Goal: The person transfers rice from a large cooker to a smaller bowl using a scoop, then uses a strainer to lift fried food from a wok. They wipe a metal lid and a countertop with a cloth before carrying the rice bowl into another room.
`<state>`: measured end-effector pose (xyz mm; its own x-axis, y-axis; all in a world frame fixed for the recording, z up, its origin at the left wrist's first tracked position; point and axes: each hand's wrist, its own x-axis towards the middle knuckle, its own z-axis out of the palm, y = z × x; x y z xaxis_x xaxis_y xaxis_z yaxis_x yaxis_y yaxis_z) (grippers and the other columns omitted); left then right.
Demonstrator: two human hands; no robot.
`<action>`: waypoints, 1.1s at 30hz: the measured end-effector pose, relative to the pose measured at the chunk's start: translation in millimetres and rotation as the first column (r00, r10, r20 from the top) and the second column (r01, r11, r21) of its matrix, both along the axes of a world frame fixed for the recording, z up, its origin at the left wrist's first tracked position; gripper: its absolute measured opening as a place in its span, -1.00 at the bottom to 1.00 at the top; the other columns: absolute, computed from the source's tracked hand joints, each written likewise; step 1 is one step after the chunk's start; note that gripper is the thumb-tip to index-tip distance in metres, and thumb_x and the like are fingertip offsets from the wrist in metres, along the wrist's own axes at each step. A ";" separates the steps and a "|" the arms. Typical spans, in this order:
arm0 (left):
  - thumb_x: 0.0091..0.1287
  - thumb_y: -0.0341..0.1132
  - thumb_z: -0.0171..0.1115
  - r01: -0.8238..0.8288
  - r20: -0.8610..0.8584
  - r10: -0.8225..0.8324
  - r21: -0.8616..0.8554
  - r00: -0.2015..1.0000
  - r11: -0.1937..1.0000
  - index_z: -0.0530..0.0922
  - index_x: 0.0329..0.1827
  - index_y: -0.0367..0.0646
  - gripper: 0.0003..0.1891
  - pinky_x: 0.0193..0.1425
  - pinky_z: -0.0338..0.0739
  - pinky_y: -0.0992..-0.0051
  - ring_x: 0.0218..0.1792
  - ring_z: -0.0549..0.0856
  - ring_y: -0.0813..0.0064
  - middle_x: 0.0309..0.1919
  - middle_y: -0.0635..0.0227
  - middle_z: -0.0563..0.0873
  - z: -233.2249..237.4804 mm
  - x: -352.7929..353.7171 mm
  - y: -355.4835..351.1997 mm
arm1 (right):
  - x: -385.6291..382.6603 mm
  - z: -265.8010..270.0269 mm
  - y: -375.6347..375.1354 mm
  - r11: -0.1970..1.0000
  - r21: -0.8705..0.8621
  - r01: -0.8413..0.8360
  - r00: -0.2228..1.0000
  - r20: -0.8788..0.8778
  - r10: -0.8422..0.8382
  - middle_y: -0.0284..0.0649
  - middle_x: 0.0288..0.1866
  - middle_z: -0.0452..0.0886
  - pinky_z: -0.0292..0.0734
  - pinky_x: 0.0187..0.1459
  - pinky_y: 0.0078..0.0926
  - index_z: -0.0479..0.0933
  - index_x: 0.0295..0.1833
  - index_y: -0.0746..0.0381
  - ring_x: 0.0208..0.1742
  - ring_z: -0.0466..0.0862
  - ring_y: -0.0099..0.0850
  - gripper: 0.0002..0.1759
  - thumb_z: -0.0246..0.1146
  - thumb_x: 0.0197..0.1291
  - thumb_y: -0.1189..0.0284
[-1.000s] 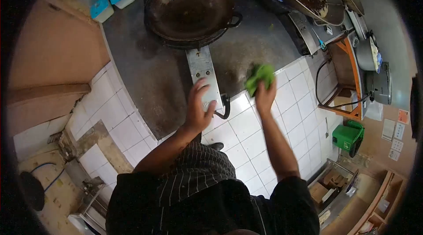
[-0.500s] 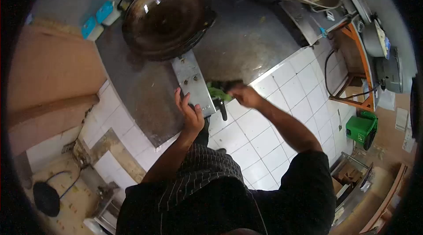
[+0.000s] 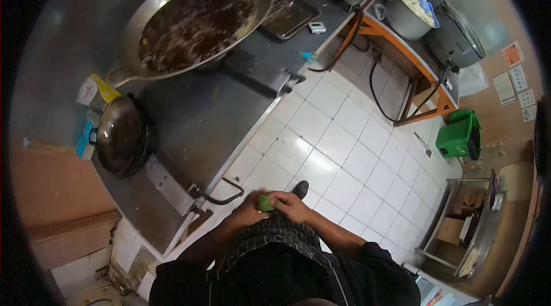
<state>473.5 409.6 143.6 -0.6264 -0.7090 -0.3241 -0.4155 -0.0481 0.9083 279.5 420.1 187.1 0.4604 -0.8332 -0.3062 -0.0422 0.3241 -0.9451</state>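
Observation:
Both my hands are drawn together in front of my striped apron (image 3: 270,230), beside the stove's front edge. Between them is a small green piece (image 3: 265,203), flat-looking like a cloth or scouring pad; its exact kind I cannot tell. My left hand (image 3: 248,215) closes around it from the left, fingers partly hidden. From the other side my right hand (image 3: 291,206) grips it with bent fingers. Just beyond my left hand, a black burner handle (image 3: 227,196) juts from the metal control plate (image 3: 166,185).
On the stove top (image 3: 198,128), a large wok (image 3: 135,48) holds dark bubbling liquid. A lidded pan (image 3: 119,134) sits at the left. White floor tiles (image 3: 350,162) run along the stove. Farther right are an orange-framed table (image 3: 390,36) and a green bin (image 3: 456,137).
My right hand has left the stove's control plate with the green piece. My left hand, spread over the plate before, has joined it at my apron. The view has swung right.

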 end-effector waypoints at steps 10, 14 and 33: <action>0.08 -0.39 0.19 -0.487 -0.160 0.465 -0.144 0.871 0.862 0.48 -0.25 -0.32 -0.78 -0.24 0.45 0.42 -0.31 0.60 0.33 -0.36 0.12 0.61 40.6 -189.1 -147.5 | -238.3 24.1 -153.3 0.960 -0.259 0.104 0.850 -0.478 -0.221 -0.12 -0.23 0.56 0.48 -0.19 -0.41 0.36 0.03 0.26 -0.26 0.59 -0.34 -0.62 0.12 0.18 0.26; 0.07 -0.36 0.21 -0.423 -0.017 0.442 -0.327 0.897 0.845 0.38 -0.12 -0.32 -0.66 -0.15 0.45 0.29 -0.19 0.58 0.02 -0.27 -0.02 0.57 33.1 -261.5 -248.0 | -333.7 -18.1 -202.3 0.966 -0.209 0.154 0.771 -0.586 -0.250 -0.09 -0.22 0.58 0.48 -0.18 -0.38 0.42 -0.02 0.27 -0.23 0.60 -0.28 -0.62 0.12 0.16 0.22; 0.23 -0.22 0.14 0.566 -0.181 -0.561 -0.030 0.808 0.824 0.35 0.04 -0.28 -0.59 -0.04 0.42 0.47 -0.10 0.55 0.41 -0.13 0.15 0.56 89.9 -754.9 -472.8 | -632.0 0.0 -326.6 0.363 0.089 0.928 0.358 0.065 -0.931 -0.20 -0.08 0.45 0.57 -0.29 -0.56 0.19 0.21 0.22 -0.25 0.55 -0.48 -0.49 0.16 0.18 0.35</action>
<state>-281.4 -63.1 233.5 -0.9607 -0.2075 -0.1842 -0.2123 0.1226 0.9695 -352.4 93.5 187.2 -0.5753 -0.7398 -0.3488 0.3861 0.1302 -0.9132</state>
